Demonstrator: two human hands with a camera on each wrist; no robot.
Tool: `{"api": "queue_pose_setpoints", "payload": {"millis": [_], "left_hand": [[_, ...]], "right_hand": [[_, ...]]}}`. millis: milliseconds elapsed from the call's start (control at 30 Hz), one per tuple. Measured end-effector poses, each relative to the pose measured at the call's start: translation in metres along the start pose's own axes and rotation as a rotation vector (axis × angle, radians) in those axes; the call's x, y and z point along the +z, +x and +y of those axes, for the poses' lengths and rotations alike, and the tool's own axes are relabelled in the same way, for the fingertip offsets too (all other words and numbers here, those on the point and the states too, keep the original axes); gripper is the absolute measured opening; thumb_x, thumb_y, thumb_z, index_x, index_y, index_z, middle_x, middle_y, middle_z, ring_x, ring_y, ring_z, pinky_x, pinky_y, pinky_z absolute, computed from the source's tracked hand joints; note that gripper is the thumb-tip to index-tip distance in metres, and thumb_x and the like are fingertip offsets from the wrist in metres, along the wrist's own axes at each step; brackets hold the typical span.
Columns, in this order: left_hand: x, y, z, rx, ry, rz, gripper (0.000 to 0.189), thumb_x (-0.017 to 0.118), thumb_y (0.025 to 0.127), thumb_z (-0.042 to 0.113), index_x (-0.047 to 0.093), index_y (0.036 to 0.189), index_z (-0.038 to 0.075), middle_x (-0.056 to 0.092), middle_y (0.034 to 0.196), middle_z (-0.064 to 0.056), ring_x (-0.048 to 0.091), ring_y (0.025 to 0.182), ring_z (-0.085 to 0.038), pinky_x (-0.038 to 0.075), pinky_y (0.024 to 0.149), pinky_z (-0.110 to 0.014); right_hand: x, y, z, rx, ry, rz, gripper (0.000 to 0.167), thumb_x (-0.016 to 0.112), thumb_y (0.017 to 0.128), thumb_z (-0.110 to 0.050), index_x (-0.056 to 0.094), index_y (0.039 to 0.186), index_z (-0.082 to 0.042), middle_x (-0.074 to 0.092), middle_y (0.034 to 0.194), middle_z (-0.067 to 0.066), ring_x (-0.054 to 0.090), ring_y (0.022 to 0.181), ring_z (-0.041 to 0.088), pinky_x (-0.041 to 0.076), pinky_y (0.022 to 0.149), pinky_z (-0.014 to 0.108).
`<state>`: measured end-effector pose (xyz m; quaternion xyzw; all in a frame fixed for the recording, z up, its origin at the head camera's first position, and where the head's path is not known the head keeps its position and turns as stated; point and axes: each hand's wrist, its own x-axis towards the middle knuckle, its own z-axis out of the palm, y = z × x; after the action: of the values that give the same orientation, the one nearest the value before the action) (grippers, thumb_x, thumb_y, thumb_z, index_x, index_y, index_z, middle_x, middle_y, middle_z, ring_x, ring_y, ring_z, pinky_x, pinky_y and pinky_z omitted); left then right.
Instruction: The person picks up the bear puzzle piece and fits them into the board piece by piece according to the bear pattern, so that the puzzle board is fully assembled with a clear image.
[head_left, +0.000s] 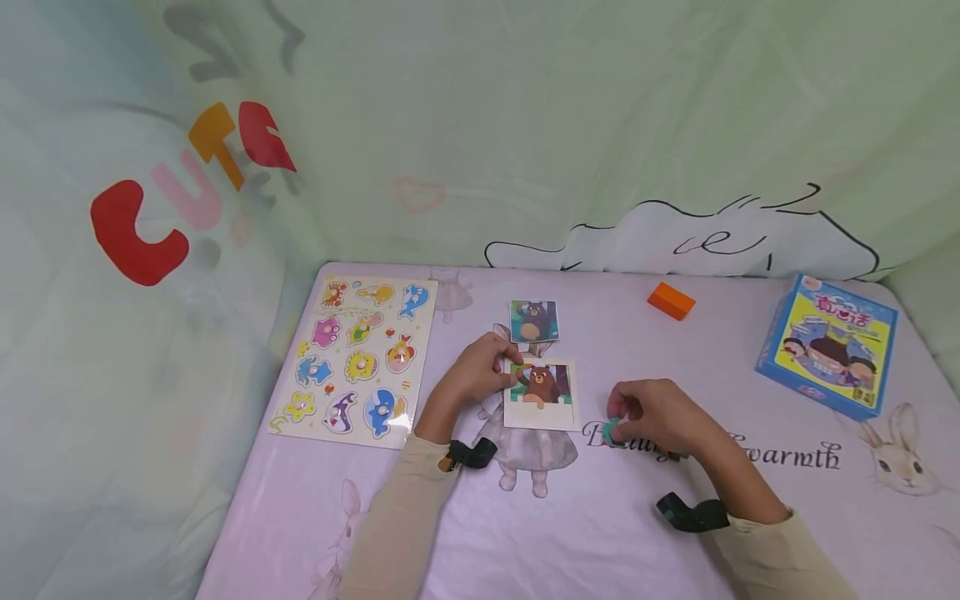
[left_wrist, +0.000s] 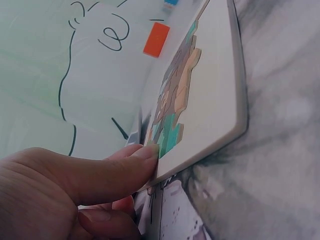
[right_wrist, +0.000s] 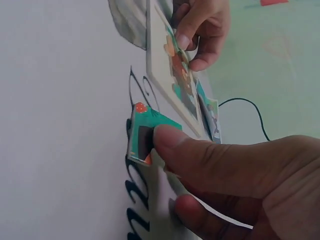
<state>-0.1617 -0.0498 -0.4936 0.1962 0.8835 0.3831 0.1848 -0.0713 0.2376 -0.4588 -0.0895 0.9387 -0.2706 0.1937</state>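
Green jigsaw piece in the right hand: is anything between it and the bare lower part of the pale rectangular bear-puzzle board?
Nothing visible: only printed lilac tablecloth lies between the green jigsaw piece and the pale puzzle board. The left hand grips the board's left edge, on the side away from the piece.

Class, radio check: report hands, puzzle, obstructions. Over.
Left hand grips puzzle board; right hand pinches loose piece; bear picture incomplete, bottom bare; no obstacle seen between piece and board.
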Motion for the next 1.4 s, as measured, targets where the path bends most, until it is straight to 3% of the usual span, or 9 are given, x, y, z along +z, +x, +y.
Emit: {"api": "queue_pose_setpoints", "payload": {"millis": [200,400,633,967,1400], "left_hand": [[0.0,0.0,-0.001,0.003,-0.01,0.002,0.021,0.078,0.088,0.009,0.072,0.108,0.012,0.058,0.11,-0.004,0.051,0.085,-0.015,0.045,0.076,-0.024],[0.0,0.001,-0.001,0.012,-0.006,0.001,0.021,0.079,0.088,0.009,0.072,0.107,0.011,0.057,0.109,-0.004,0.05,0.085,-0.015,0.044,0.075,-0.024],[0.001,0.001,-0.004,0.02,0.0,0.002,0.021,0.078,0.088,0.009,0.072,0.107,0.011,0.058,0.109,-0.004,0.05,0.084,-0.014,0.044,0.076,-0.024],[0.0,0.001,-0.002,0.033,-0.003,0.008,0.021,0.079,0.087,0.008,0.072,0.107,0.01,0.06,0.116,-0.006,0.051,0.085,-0.014,0.045,0.079,-0.026],[-0.001,0.001,-0.001,0.03,-0.012,0.001,0.021,0.078,0.087,0.007,0.072,0.107,0.011,0.06,0.118,-0.006,0.053,0.087,-0.015,0.046,0.082,-0.027]], "right_hand": [[-0.002,0.002,-0.005,-0.054,0.072,0.0,0.016,0.081,0.087,-0.021,0.066,0.091,-0.02,0.06,0.079,-0.005,0.054,0.078,0.016,0.047,0.066,0.026],[0.0,0.011,-0.016,-0.119,0.123,0.047,0.013,0.08,0.089,-0.019,0.068,0.094,-0.018,0.065,0.082,-0.005,0.058,0.08,0.015,0.051,0.071,0.024],[0.007,0.023,-0.031,-0.108,0.172,0.052,0.014,0.08,0.089,-0.02,0.068,0.095,-0.017,0.064,0.083,-0.003,0.058,0.08,0.017,0.052,0.071,0.024],[0.015,0.035,-0.044,-0.16,0.217,0.041,0.013,0.078,0.089,-0.009,0.069,0.097,-0.013,0.066,0.085,-0.001,0.059,0.081,0.017,0.052,0.072,0.025],[0.028,0.047,-0.062,-0.159,0.217,0.081,0.015,0.079,0.088,-0.013,0.072,0.101,-0.012,0.068,0.086,-0.002,0.061,0.082,0.014,0.052,0.074,0.025]]}}
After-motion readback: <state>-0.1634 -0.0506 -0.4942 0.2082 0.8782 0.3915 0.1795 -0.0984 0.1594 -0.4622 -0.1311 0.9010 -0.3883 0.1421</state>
